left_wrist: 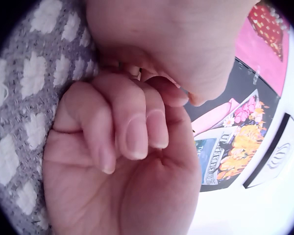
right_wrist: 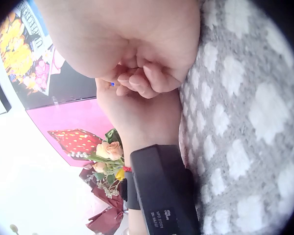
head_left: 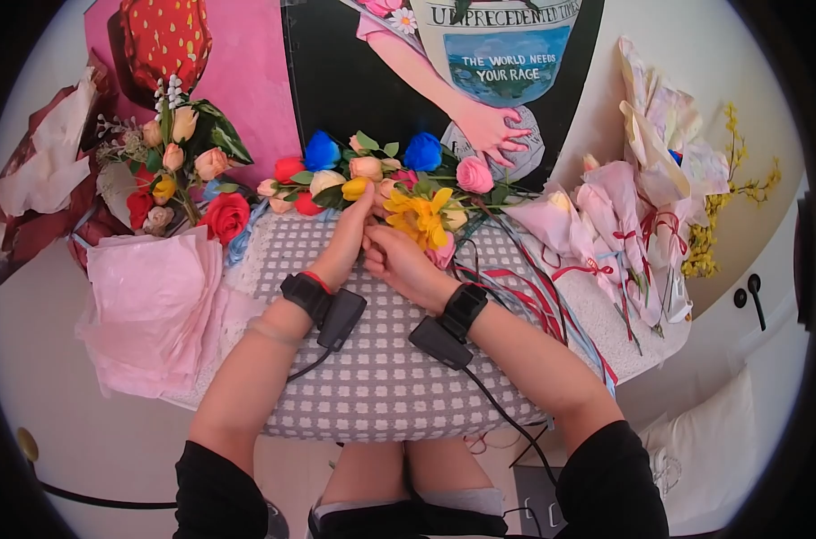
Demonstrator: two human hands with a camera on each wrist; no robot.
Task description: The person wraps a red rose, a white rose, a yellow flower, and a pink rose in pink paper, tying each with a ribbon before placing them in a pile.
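My left hand and right hand meet over the checked cushion, at the near edge of a row of artificial flowers. By the left fingertips sits a yellow tulip; a yellow sunflower lies just beyond the right hand. In the left wrist view, several fingers of my right hand curl toward its palm, with nothing visible there. Its thumb side meets the left hand, whose fingers are mostly hidden. I cannot tell whether anything is pinched where the hands meet.
Blue roses and other blooms line the back. Pink wrapping sheets are stacked at left, below a wrapped bouquet. Red and blue ribbons trail at right, near small wrapped flowers. A painted panel stands behind.
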